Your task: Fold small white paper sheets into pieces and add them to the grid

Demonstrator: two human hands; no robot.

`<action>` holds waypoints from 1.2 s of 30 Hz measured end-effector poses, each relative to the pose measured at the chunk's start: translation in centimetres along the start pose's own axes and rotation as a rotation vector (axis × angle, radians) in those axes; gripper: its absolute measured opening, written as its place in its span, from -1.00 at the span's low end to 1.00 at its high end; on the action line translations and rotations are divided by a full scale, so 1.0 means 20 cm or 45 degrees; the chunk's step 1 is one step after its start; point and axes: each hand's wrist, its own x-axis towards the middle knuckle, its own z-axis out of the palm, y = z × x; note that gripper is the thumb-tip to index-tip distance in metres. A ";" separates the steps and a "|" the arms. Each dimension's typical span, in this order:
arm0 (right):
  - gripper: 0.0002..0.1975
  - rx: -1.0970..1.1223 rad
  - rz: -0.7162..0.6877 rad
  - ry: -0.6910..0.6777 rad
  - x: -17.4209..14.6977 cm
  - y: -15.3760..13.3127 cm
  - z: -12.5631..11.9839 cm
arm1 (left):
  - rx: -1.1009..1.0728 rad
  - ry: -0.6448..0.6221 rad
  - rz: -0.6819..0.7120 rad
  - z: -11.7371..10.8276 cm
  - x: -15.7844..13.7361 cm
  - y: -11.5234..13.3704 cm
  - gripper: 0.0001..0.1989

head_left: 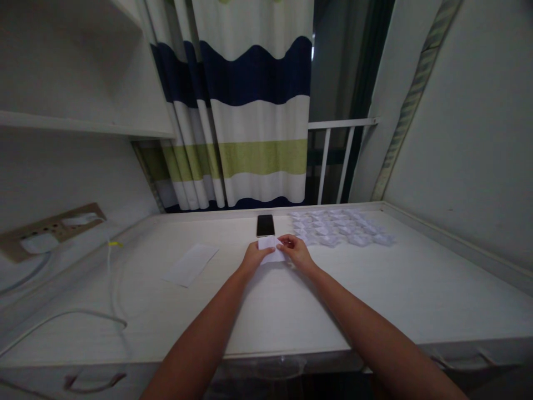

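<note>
A small white sheet of paper [268, 256] is held up over the desk between both of my hands. My left hand [252, 256] pinches its left side, thumb lying across the front. On the right side, the thumb and fingertips of my right hand [297, 253] close on the paper's upper corner. Just beyond it lies a black phone [265, 225], flat on the desk. To the right of my hands, several folded white paper pieces [339, 226] sit in rows. A flat white sheet [191, 264] rests on the left.
The white desk [291, 322] meets a wall at right and a curtain [262, 122] at the back. A power strip [54, 230] with plugs is at left, its white cable [75, 312] trailing over the desk. Drawer handles [95, 382] line the front.
</note>
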 end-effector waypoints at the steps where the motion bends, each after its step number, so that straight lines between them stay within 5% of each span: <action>1: -0.77 0.002 0.000 -0.003 0.00 0.00 0.00 | 0.008 0.000 0.009 0.00 0.00 0.00 -0.66; 36: -0.79 -0.009 0.043 -0.008 0.00 -0.02 0.00 | 0.239 0.024 0.078 0.01 -0.02 0.03 -0.76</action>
